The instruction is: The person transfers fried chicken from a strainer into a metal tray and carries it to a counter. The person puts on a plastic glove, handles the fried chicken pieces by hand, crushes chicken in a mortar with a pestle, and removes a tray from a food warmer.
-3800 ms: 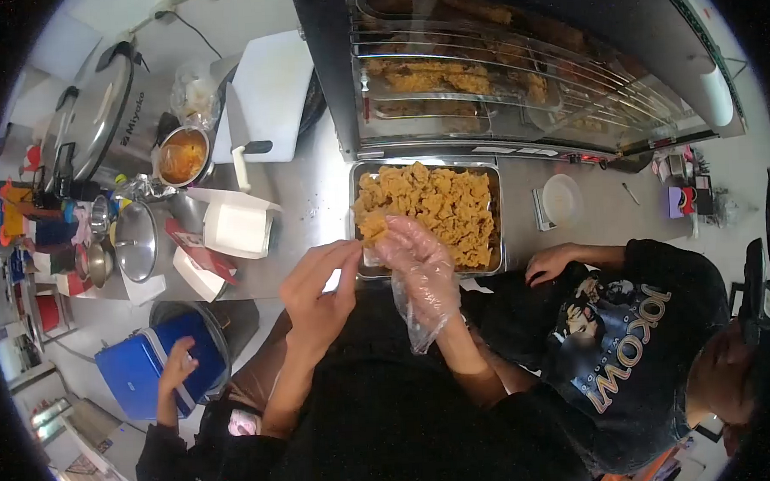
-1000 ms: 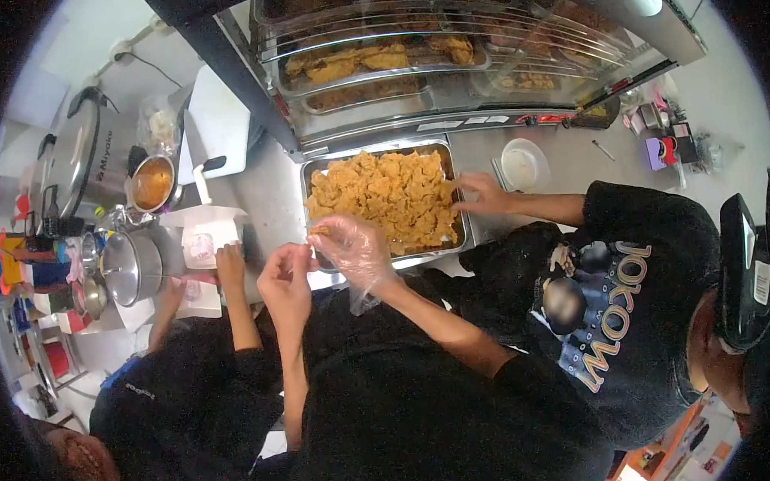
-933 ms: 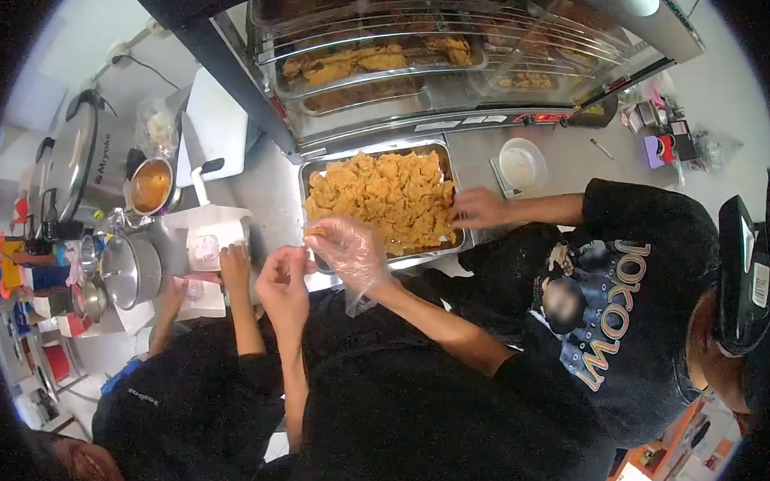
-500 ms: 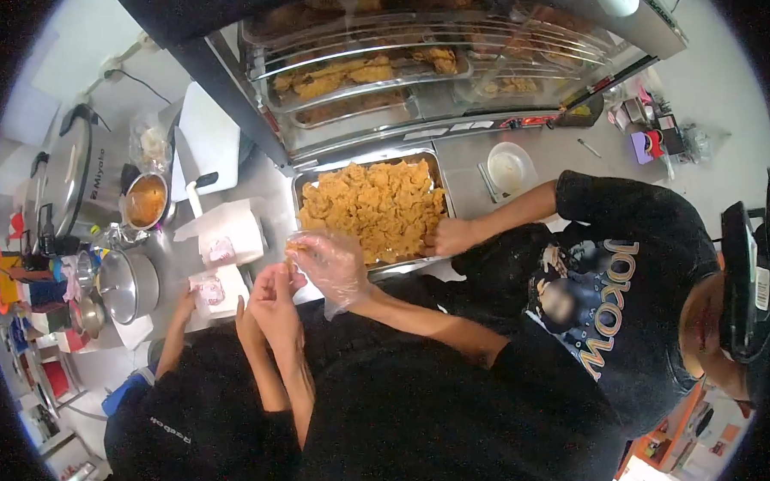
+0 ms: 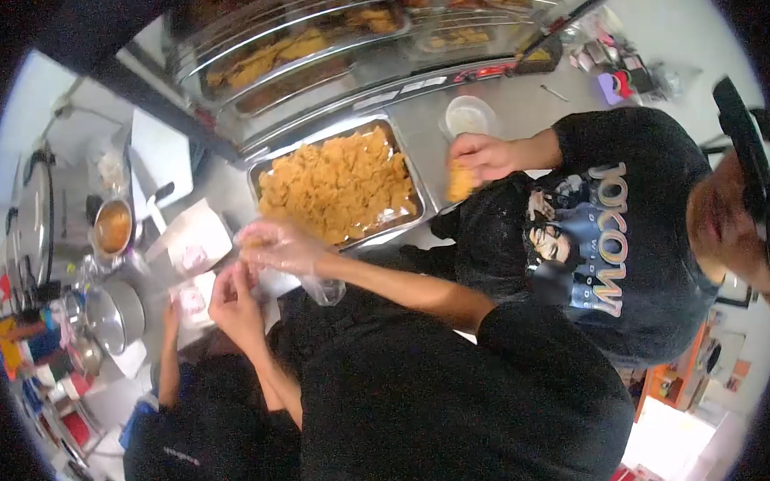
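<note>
My right hand (image 5: 282, 247), in a clear plastic glove, pinches a small piece of fried chicken (image 5: 252, 241) beside the tray's near left corner. Just below it, my left hand (image 5: 238, 311) is bare, its fingertips pressed together; anything between them is too small to make out. Heaped fried chicken pieces (image 5: 335, 187) fill most of the metal tray (image 5: 396, 216). White paper food boxes (image 5: 199, 238) with pink print stand left of my hands. At the right, a co-worker's hand (image 5: 484, 157) grips another golden fried piece (image 5: 462, 183).
Beyond the tray stands a display case (image 5: 353, 94) with fried food on racks. A white bowl (image 5: 470, 116) sits right of the tray. To the left are a metal pot (image 5: 117, 314) and a smaller pot of orange sauce (image 5: 113, 227). Another person's hand (image 5: 170, 317) is near the boxes.
The view has turned and shifted. My two hands stay close together, now nearer the paper boxes. The right co-worker's hand has risen from the tray's edge with a fried piece.
</note>
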`<state>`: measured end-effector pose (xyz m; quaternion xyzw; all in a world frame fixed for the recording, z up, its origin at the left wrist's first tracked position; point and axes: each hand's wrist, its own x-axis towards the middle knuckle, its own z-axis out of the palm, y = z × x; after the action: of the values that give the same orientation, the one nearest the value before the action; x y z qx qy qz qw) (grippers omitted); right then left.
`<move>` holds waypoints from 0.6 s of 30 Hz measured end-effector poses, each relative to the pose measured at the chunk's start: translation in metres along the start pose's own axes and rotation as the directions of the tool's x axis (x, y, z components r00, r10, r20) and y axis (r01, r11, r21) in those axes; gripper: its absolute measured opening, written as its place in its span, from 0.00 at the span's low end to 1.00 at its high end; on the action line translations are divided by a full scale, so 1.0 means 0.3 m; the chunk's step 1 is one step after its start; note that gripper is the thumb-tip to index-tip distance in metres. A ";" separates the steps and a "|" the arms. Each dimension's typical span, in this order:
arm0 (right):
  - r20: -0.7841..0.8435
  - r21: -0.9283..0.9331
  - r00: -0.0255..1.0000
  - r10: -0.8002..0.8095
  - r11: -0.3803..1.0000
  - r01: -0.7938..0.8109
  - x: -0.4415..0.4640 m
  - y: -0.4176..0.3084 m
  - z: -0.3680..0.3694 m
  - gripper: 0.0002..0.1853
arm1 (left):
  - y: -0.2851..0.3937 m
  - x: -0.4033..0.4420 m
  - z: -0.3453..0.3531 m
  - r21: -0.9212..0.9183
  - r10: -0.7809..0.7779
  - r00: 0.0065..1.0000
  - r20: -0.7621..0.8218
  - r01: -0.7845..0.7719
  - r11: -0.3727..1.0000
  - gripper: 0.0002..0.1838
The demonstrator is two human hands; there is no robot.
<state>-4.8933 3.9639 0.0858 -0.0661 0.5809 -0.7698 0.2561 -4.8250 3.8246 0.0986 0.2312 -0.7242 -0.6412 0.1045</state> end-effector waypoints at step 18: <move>-0.229 -0.386 0.918 -0.325 0.896 0.221 -0.060 0.113 -0.032 0.10 | -0.046 -0.022 0.051 0.318 0.061 0.973 0.224 -0.132 0.939 0.21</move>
<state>-4.8708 3.9740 0.0547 -0.0800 0.7249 -0.6829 0.0412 -4.8235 3.8402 0.0836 0.1404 -0.8390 -0.5254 0.0184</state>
